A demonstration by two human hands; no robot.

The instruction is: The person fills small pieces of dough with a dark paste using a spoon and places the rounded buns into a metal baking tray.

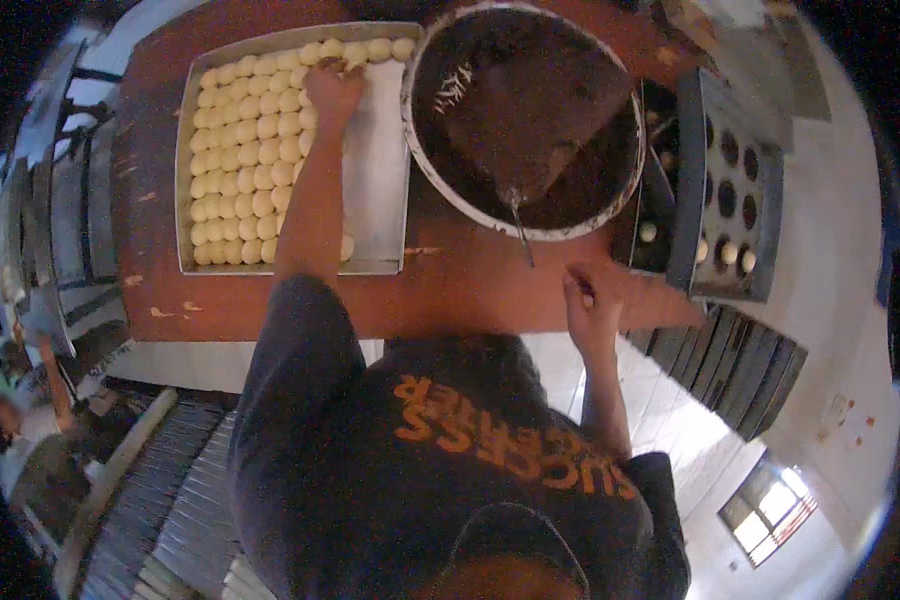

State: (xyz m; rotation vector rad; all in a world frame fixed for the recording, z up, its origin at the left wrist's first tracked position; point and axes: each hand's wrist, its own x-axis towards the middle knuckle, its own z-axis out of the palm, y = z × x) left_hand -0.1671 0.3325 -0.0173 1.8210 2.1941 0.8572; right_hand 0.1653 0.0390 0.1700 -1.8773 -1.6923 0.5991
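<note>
A rectangular metal tray [375, 190] on the left of the table holds close rows of pale round dough balls [240, 155]. My left hand [335, 88] reaches over its far part, fingers bent down around a dough ball at the edge of the rows. Right of the tray stands a large round tub [420, 165] with a pale rim and a dark brown mass [500, 110] inside. A thin metal handle [522, 235] sticks out over its near rim. My right hand [592, 295] hovers by the tub's near right side, fingers curled; what they hold is hidden.
At the right, a dark metal pan [740, 185] with round hollows has a few pale balls in its near end. Dark slatted racks [720, 370] stand below it. The reddish table [450, 300] ends close to my body. Another person [40, 430] is at the far left.
</note>
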